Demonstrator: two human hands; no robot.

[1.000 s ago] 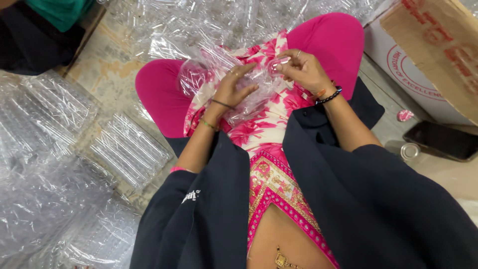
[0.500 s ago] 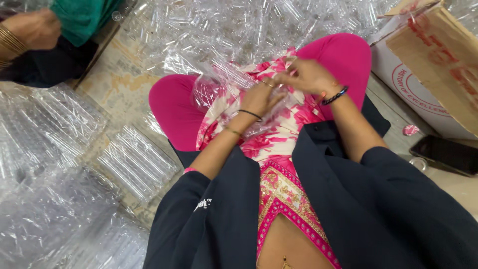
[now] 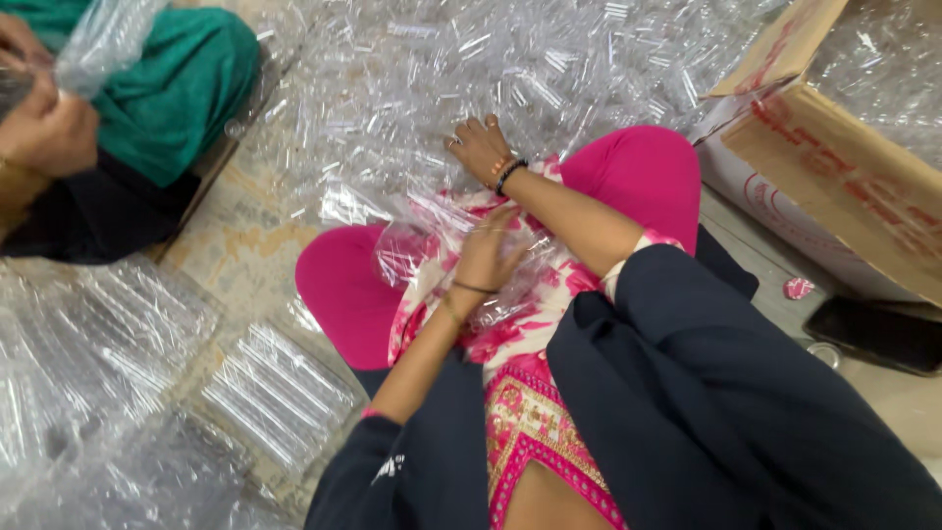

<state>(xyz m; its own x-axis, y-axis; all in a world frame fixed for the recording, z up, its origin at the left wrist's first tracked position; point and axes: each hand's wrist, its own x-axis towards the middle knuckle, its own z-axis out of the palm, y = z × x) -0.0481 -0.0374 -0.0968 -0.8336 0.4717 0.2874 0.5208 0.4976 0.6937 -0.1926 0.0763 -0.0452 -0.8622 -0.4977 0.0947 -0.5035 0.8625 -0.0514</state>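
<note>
Two hands of the seated person, the left hand (image 3: 488, 257) and right hand (image 3: 481, 147), one co-worker's hand (image 3: 47, 132), one cardboard box (image 3: 834, 147), one dark phone (image 3: 875, 334), and clear plastic tubes (image 3: 412, 88) too many to count.

The left hand (image 3: 488, 257) rests low over the lap, back facing the camera, fingers curled downward and drawn close together; thin bangles circle its wrist, and the bare forearm runs down to a dark sleeve pushed up past the elbow. The right hand (image 3: 481, 147) reaches farther forward, palm down, fingers spread and slightly bent, a dark beaded bracelet on the wrist. Its forearm crosses above the left hand, extending from a dark sleeve with a pale cuff
</note>
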